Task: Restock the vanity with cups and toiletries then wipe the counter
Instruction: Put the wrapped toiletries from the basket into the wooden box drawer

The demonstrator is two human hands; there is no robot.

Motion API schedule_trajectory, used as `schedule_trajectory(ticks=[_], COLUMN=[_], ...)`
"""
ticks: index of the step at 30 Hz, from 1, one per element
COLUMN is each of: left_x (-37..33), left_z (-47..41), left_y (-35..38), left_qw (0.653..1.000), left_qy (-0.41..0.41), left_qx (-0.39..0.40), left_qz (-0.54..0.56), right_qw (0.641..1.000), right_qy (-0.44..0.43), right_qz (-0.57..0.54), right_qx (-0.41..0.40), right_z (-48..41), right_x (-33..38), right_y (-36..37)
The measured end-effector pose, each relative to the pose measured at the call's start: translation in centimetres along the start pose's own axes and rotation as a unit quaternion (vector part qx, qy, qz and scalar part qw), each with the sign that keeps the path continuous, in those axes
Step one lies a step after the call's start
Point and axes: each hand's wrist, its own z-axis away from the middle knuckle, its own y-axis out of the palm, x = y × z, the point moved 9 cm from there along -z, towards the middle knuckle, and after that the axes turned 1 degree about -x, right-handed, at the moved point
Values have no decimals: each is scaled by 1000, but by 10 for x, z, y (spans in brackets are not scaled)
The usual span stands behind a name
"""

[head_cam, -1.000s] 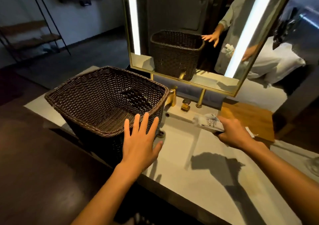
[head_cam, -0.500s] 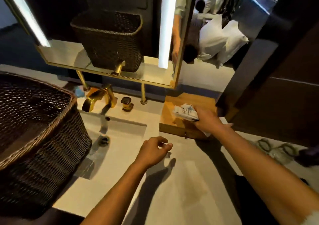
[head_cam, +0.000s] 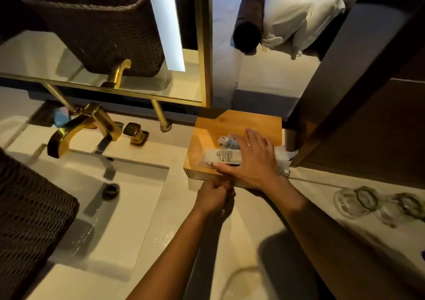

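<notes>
At the far right of the table (head_cam: pixel 142 249), against the dark wall panel, sits a wooden box (head_cam: pixel 239 125); the right hand (head_cam: pixel 253 161) lies flat on its lid with fingers spread, pressing a loose bunch of toiletry packets (head_cam: pixel 224 156) down onto the wood rather than gripping them; some white wrappers stick out past the box's right edge beyond the hand. The left hand (head_cam: pixel 212 197) is curled into a loose fist at the box's near front face, seemingly pinching at something there, perhaps a drawer pull; whether it holds anything I cannot tell. Two glass cups (head_cam: pixel 355 202) stand near the table's right edge, well apart from the box; a wicker basket (head_cam: pixel 30 210) sits at the near left corner, beside the sink (head_cam: pixel 128 198) and the gold faucet (head_cam: pixel 80 127).

To do this step well, I judge the packets should be kept pinned so none slide off; if the front opens, it should be drawn straight toward the near edge, slowly; then the packets squared up so the overhanging ones come inside the box's edges.
</notes>
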Motion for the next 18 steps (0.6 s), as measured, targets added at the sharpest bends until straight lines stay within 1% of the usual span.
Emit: schedule_trajectory(ticks=[5,8,18], left_x=[0,-3,11], left_z=[-3,0,14], left_y=[11,12,11], left_qw=[999,998,995], left_qy=[-17,-31,-44], left_qx=[-2,-3,-27], left_qz=[31,57,82], right_qw=[999,999,998], right_qy=[4,2,-3], right_qz=[14,13,23], right_qx=[-38,-44,-50], right_z=[-5,-12,-22], right_x=[-1,-1,-2], right_y=[0,-1,-3])
